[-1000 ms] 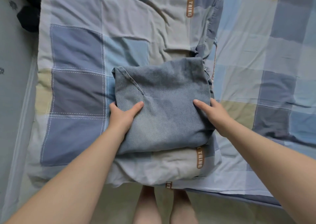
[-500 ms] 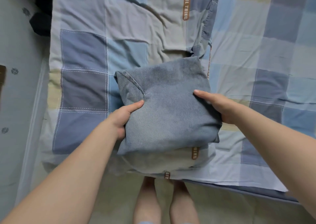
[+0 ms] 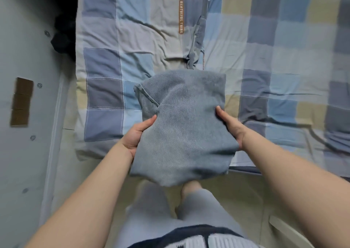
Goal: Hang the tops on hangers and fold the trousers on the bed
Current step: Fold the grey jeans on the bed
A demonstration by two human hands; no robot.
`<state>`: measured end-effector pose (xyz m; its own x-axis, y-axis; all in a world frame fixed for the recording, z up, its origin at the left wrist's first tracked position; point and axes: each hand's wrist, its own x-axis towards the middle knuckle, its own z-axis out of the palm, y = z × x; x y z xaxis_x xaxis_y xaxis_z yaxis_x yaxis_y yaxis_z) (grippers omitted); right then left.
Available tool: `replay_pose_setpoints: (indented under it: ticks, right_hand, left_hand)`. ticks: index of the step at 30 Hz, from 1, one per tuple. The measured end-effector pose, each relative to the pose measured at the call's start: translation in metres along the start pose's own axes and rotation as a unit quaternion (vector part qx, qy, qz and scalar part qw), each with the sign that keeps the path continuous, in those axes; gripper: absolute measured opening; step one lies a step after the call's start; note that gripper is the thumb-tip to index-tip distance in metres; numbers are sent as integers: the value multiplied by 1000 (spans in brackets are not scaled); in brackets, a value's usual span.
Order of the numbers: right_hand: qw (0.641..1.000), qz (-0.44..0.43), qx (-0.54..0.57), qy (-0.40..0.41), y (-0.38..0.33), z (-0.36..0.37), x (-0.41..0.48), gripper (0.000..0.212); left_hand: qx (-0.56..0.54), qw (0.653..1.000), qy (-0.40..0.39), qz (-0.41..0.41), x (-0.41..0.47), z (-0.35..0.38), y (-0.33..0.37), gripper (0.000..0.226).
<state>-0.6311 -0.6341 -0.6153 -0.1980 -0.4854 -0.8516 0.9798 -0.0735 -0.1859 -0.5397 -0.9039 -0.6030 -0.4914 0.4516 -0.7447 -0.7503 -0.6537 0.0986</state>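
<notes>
A person stands at the near edge of a checked bed (image 3: 265, 49) holding grey-blue trousers (image 3: 185, 126), already folded into a compact square, with the bundle's near end overhanging that edge. The left hand (image 3: 136, 136) and right hand (image 3: 231, 126) each grasp one side, thumbs on top and fingers tucked beneath. The fold looks finished and only needs setting down; no tops or hangers are in view.

Folded trousers (image 3: 181, 126) lifted off bed (image 3: 117, 39).
</notes>
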Motion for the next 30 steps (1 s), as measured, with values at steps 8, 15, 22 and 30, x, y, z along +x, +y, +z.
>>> replay_pose_setpoints:
  ticks: [8, 15, 22, 30]
  right_hand:
    - [985, -147, 88, -30, 52, 51, -61, 69]
    - [959, -207, 164, -99, 89, 94, -89, 74]
    - [945, -260, 193, 33, 120, 84, -162, 67]
    - [826, -381, 245, 335, 213, 52, -273, 35]
  left_hand:
    - [50, 998, -41, -3, -89, 64, -12, 61]
    - [165, 985, -46, -16, -134, 77, 26, 61]
    - [360, 930, -26, -62, -144, 112, 44, 63]
    - [532, 846, -15, 23, -111, 178, -48, 43]
